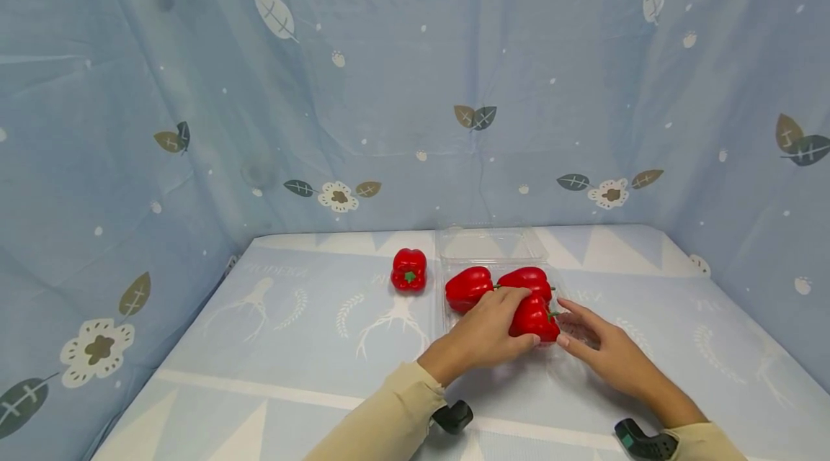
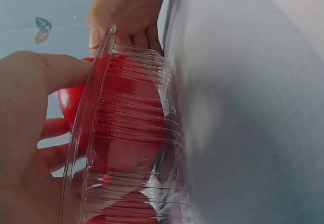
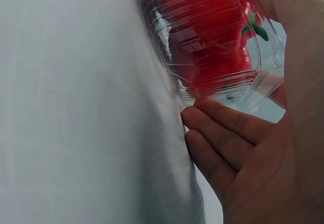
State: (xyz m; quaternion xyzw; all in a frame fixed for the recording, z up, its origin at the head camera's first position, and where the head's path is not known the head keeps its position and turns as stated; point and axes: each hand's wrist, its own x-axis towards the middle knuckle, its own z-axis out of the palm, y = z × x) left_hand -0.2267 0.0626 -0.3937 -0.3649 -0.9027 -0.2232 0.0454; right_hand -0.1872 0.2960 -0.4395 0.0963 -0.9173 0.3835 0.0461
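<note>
Table (image 1: 272,346) covered by a pale blue printed cloth, with blue leaf-print curtain (image 1: 194,86) behind and on both sides. Clear plastic tray (image 1: 491,248) near the table centre, lid hinged open toward 12 o'clock; its ribbed wall fills the left wrist view (image 2: 131,148) and right wrist view (image 3: 202,42). Three red peppers lie in the tray: one at 9 o'clock (image 1: 468,287), one at 12 o'clock (image 1: 528,278), and the near pepper (image 1: 533,318) at 6 o'clock. Left hand (image 1: 483,335) lies over the near pepper, fingers curled round it, thumb at the tray rim. Right hand (image 1: 606,349), at 3 o'clock of the tray, has its fingers straight and loose against the tray's near right corner. A fourth pepper (image 1: 408,270) stands apart on the cloth at 9 o'clock of the tray.
</note>
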